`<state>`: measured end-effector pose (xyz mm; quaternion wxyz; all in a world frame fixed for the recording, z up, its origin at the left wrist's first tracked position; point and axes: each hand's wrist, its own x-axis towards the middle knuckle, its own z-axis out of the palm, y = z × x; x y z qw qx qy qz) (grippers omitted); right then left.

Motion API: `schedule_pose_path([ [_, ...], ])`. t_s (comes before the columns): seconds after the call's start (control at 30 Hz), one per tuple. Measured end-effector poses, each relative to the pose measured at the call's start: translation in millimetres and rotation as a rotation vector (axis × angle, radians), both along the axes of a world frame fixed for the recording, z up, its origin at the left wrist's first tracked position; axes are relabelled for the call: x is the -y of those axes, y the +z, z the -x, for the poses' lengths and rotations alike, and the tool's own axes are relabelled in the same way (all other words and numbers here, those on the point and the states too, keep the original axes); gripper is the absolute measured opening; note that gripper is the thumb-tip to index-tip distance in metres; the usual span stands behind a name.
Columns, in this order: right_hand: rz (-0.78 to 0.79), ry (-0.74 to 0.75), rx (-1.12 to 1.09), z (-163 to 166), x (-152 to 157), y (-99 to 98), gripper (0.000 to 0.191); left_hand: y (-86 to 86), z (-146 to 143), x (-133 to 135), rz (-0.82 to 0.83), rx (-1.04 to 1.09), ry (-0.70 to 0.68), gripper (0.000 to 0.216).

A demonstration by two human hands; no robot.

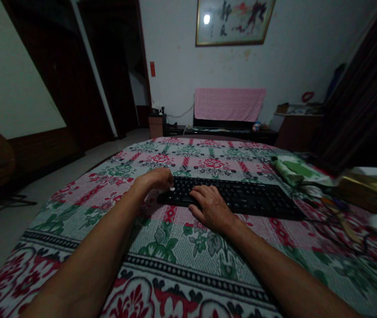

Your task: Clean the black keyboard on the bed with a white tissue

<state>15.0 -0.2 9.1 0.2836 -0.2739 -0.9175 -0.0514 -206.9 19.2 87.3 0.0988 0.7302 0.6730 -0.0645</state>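
A black keyboard lies across a bed covered with a red, green and white floral spread. My left hand is at the keyboard's left end, fingers curled and pinched on a small white thing I cannot name. My right hand rests flat on the left part of the keys with fingers spread.
A green and white pillow, a gold-coloured bundle and loose cables lie at the bed's right. Beyond the bed stands a low dark cabinet with a pink-cloth-covered screen. A dark doorway and bare floor are at the left.
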Motion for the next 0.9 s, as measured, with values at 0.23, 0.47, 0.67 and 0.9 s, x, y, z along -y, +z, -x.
schedule_pose_path([
  [0.23,-0.123,0.007,0.047,3,3,-1.0,0.028,-2.3,-5,8,-0.032,-0.027,0.11,0.032],
  [0.47,-0.124,0.008,0.064,5,2,-4.3,0.018,-6.1,-12,27,-0.133,0.012,0.205,0.035],
  [0.67,-0.065,-0.005,0.005,4,5,-4.5,0.02,-7.6,-17,40,-0.19,0.019,0.242,0.035],
  [0.9,-0.005,0.016,-0.084,3,8,-5.7,0.023,-11.9,-13,39,-0.182,0.051,0.219,0.036],
])
